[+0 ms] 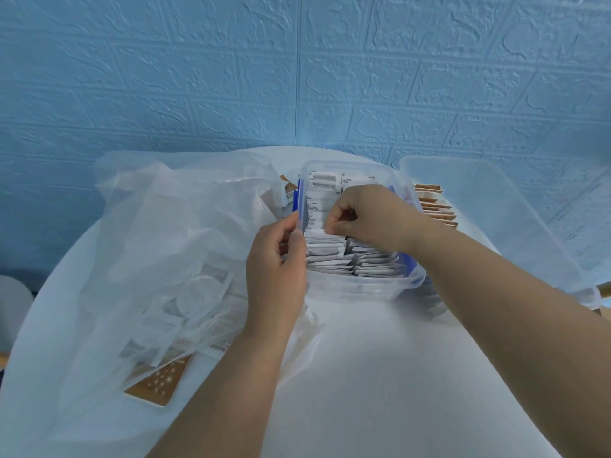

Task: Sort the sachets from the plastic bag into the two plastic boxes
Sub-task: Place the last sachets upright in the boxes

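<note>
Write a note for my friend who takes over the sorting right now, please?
Left hand holds the left wall of the clear plastic box with blue clips. Right hand pinches a white paper sachet inside it.
Done: that box is nearly full of white sachets; brown paper sachets stand in the second clear plastic box to the right.
To do: white and brown loose sachets lie in the translucent plastic bag on the left.

Bagged sachets [185, 302]: the plastic bag [158, 226] is blurring their print.
White sachet [331, 230]: the right hand [370, 219] pinching it is hiding all but a corner.
Left hand [277, 259]: its curled fingers are hiding what it is gripping beside the near box [350, 292].
Far box [496, 206]: the right forearm [496, 292] is covering part of its near side.
</note>
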